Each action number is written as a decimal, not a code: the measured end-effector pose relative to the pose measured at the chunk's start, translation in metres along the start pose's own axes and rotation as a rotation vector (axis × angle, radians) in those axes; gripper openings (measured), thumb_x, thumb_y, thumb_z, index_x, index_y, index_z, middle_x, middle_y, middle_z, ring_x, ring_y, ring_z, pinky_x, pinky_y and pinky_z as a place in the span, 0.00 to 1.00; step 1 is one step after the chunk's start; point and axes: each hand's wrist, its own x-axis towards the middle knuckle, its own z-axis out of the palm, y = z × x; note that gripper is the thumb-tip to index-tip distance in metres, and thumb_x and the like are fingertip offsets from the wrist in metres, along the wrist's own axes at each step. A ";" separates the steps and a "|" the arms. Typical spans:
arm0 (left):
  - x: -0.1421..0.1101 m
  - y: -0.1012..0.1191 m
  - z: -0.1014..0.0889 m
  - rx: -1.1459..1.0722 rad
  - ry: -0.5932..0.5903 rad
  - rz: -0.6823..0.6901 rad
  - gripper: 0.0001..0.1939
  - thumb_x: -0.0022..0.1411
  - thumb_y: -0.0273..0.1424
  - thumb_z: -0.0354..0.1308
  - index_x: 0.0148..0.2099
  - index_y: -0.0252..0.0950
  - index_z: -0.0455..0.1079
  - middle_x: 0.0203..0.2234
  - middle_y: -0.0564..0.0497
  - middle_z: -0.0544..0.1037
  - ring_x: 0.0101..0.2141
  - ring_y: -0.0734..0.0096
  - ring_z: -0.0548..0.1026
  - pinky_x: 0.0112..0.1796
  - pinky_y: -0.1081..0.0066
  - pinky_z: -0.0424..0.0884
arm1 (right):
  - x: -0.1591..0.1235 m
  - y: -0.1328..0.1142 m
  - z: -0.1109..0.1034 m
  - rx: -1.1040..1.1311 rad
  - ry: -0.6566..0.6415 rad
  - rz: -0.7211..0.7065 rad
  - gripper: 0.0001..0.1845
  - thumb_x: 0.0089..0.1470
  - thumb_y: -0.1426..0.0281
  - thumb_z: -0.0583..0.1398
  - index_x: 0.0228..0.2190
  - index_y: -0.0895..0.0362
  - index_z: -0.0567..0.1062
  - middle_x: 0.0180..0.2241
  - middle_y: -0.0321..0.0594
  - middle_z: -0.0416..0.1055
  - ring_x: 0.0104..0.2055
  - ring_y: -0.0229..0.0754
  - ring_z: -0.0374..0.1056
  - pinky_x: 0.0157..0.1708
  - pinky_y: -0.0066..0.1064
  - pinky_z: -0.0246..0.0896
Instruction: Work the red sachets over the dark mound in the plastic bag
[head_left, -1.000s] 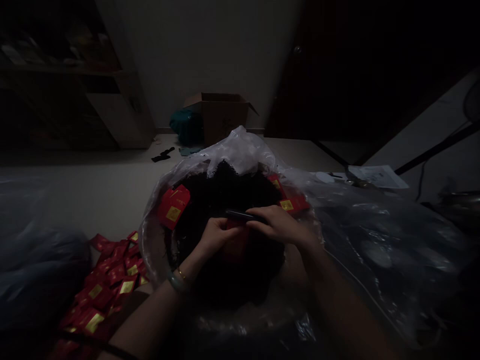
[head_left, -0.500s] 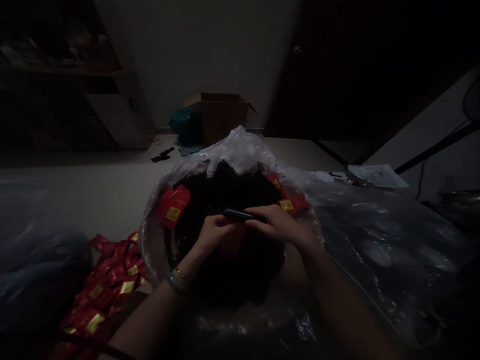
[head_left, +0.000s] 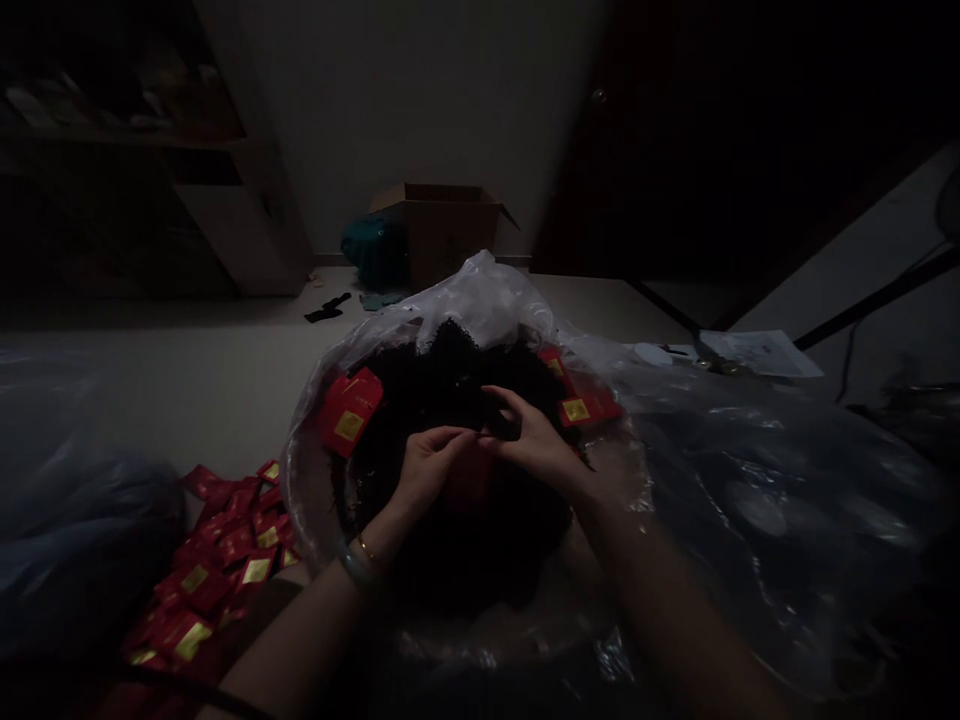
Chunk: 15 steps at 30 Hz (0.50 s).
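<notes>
Your left hand and right hand pinch the top of a red packet. It hangs over a dark heap in a clear plastic bag.

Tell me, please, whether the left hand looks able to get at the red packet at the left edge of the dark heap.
Probably yes: nothing seems to stand between the left hand and that red packet, though its fingers seem to pinch a second packet.

The scene is dimly lit; the held packet is nearly swallowed by shadow, glints are thrown by the plastic, and edges are blurred.
</notes>
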 end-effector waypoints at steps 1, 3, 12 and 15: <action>0.000 0.000 0.000 0.008 -0.003 0.001 0.13 0.46 0.39 0.63 0.29 0.34 0.79 0.25 0.48 0.81 0.29 0.65 0.76 0.31 0.71 0.69 | 0.000 -0.001 0.001 -0.002 0.013 0.001 0.36 0.41 0.73 0.63 0.54 0.56 0.61 0.29 0.33 0.71 0.35 0.40 0.70 0.38 0.33 0.65; 0.000 0.000 0.000 0.024 -0.006 -0.005 0.15 0.47 0.41 0.63 0.28 0.33 0.78 0.23 0.49 0.80 0.26 0.68 0.74 0.28 0.73 0.67 | 0.000 -0.001 0.001 0.003 0.029 -0.004 0.36 0.41 0.73 0.62 0.53 0.55 0.61 0.29 0.32 0.70 0.33 0.39 0.69 0.36 0.32 0.65; 0.004 -0.005 -0.003 -0.043 -0.108 -0.068 0.22 0.48 0.47 0.62 0.32 0.31 0.78 0.22 0.50 0.78 0.22 0.72 0.71 0.25 0.75 0.64 | 0.000 0.000 -0.007 -0.002 0.019 -0.033 0.27 0.42 0.71 0.61 0.47 0.55 0.63 0.28 0.32 0.70 0.31 0.39 0.68 0.33 0.31 0.64; 0.005 -0.006 -0.006 -0.053 -0.136 -0.073 0.23 0.50 0.48 0.60 0.35 0.31 0.78 0.25 0.48 0.80 0.25 0.70 0.73 0.28 0.74 0.66 | -0.002 -0.003 -0.008 0.009 0.032 -0.002 0.26 0.41 0.71 0.61 0.45 0.55 0.64 0.30 0.33 0.70 0.33 0.39 0.68 0.34 0.31 0.64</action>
